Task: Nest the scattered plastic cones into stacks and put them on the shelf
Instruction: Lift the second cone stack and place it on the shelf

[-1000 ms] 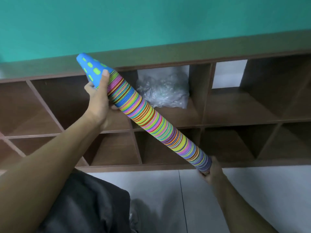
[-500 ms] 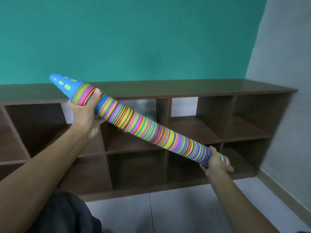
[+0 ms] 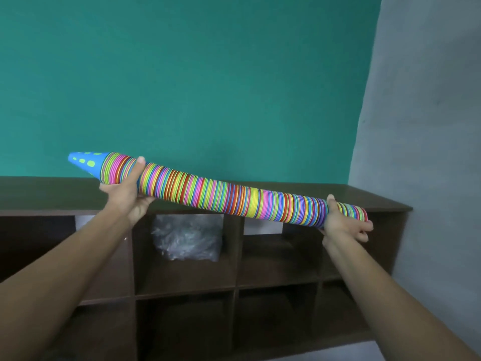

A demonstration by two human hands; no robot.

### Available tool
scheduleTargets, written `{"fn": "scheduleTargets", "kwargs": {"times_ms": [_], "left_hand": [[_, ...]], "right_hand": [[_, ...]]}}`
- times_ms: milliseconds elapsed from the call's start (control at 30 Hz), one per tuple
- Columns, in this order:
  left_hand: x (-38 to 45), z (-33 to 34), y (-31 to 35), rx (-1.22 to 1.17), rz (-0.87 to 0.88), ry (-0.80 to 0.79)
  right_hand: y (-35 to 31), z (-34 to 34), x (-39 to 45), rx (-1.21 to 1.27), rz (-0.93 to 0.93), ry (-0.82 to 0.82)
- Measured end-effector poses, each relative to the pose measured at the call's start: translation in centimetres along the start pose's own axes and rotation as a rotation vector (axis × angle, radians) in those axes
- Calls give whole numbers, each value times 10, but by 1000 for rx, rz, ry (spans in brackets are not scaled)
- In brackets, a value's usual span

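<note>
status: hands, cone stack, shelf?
Left hand and right hand grip cone stack near its ends. Stack above shelf top. Plastic bag in one cubby.

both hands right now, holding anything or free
Left hand: grips the cone stack near its blue tip.
Right hand: grips the same stack near its wide end.

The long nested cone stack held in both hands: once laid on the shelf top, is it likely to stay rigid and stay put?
Probably not fully rigid: the cone stack bows slightly between the left hand and right hand. Round in section, it may roll on the flat shelf top. Being loosely nested, it could separate if lifted by one end.
</note>
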State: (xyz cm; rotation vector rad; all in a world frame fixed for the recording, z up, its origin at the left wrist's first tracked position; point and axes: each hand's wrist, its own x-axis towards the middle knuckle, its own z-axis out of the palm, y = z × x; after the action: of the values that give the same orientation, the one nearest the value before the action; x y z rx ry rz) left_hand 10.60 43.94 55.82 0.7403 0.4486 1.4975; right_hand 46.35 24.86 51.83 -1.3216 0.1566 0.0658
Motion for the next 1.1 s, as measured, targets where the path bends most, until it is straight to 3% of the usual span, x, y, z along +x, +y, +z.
{"fn": "scheduleTargets", "kwargs": {"times_ms": [300,567,800,1100], "left_hand": [[72,-3,-22,-44,-78,230],[129,-32,-36,94,-92,451],[173,-51,-36,303,-33,432],[219,-36,-48,449,-106,550]], "right_hand": [[-16,85,12,-36,-93,-16],[11,160,4,-103,-89,-67],[24,203,12,-170,-103,-93],[48,236,40,-346,-255,-351]]}}
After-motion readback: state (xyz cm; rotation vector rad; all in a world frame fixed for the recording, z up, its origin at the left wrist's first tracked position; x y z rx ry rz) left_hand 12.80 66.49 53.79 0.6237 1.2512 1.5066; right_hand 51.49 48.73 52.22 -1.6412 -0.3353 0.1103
